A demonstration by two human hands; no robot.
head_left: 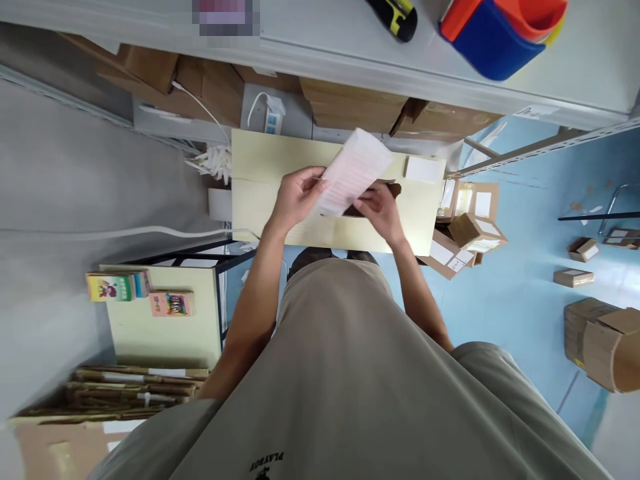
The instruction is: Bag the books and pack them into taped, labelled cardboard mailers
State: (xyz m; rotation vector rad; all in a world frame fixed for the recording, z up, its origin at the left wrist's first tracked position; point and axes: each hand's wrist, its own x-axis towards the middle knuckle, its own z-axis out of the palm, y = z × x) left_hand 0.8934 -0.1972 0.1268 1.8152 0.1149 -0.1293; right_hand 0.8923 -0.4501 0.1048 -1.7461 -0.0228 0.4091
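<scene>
A flat white packet [354, 172] with faint pinkish print, perhaps wrapped in plastic, is held tilted above a pale yellow table. My left hand [299, 195] pinches its lower left edge between thumb and fingers. At the packet's lower right edge is my right hand [381, 210], fingers curled and slightly blurred, with the thumb against the edge. Under the packet and right hand lies a dark brown cardboard piece [395, 188], mostly covered. A small white card or pad [423, 169] rests at the table's right end.
A grey shelf [320, 43] spans the top, carrying a black-yellow tool [397, 17] and a blue-red holder [495, 37]. Cardboard boxes [475, 230] are piled right of the table [260, 200]. A white cable [150, 231] crosses at left, near a side table [165, 337] with books.
</scene>
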